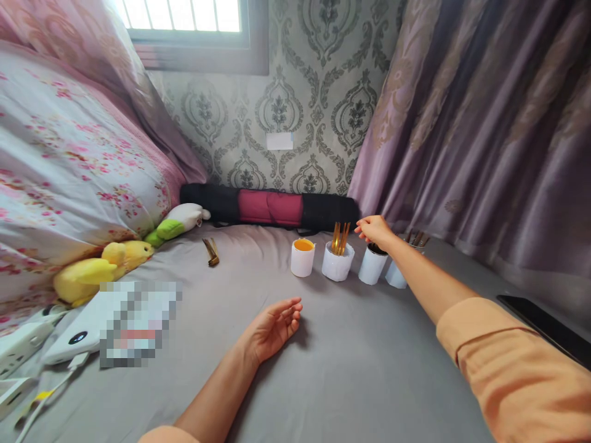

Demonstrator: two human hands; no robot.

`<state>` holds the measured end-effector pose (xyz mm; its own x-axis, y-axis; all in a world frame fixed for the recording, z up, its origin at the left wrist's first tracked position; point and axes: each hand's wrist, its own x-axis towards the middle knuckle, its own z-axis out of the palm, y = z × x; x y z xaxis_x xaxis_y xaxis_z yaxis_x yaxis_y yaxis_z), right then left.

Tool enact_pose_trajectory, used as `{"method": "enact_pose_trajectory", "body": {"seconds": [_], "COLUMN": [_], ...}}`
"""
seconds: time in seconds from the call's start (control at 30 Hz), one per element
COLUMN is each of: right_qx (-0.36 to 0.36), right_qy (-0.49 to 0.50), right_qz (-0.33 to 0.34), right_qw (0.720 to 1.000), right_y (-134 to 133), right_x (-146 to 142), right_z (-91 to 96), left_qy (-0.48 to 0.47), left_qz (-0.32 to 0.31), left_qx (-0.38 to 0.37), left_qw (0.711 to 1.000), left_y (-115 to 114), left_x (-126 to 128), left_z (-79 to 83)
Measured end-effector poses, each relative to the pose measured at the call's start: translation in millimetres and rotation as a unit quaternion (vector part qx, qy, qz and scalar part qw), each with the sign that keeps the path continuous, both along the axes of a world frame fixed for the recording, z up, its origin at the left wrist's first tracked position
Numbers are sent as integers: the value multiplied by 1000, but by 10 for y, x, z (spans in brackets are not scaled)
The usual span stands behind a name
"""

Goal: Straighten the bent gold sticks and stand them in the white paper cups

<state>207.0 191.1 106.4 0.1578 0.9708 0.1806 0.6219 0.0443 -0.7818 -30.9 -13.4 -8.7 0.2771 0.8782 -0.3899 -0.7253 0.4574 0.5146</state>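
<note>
Four white-wrapped cups would be a count, so: several white-wrapped cups stand in a row on the grey sheet (323,369). The leftmost cup (302,263) has an orange inside. Beside it, a wider white cup (337,267) holds upright gold sticks (340,239). My right hand (373,231) hovers above a cup with a dark inside (371,269), its fingers drawn together near the gold sticks; anything between them is hidden. Behind my right forearm, another white cup (396,275) is partly covered. My left hand (278,329) rests on the sheet, fingers loosely curled and apart, holding nothing.
A small gold bundle (211,253) lies at the left. Along the wall lies a black and red roll (270,207). Plush toys (132,253), a white power bank (76,335) with a cable and a power strip (23,338) sit left. A dark flat object (545,326) lies right.
</note>
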Motion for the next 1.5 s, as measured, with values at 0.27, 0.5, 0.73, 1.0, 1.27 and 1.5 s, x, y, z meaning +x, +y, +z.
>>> {"method": "enact_pose_trajectory", "body": {"seconds": [0.27, 0.5, 0.73, 1.0, 1.27, 1.5], "right_qx": [58, 66, 47, 46, 16, -41], "right_qy": [51, 124, 185, 217, 221, 221], "right_qz": [-27, -14, 22, 79, 98, 121], "right_qw": [997, 990, 981, 972, 970, 967], "right_y": [-155, -368, -565, -770, -961, -1115], "right_x": [-53, -149, -300, -399, -565, -818], "right_z": [25, 27, -95, -249, -467, -934], "left_qy": [-14, -16, -28, -25, -22, -27], "left_qz": [-10, -1, -15, -16, -16, -17], "left_qx": [7, 8, 19, 21, 21, 19], "left_qw": [1000, 1000, 999, 999, 999, 999], "left_y": [-6, -4, 16, 15, 16, 26], "left_x": [7, 0, -25, -34, -32, -25], "left_z": [22, 22, -10, -14, -16, -18]}}
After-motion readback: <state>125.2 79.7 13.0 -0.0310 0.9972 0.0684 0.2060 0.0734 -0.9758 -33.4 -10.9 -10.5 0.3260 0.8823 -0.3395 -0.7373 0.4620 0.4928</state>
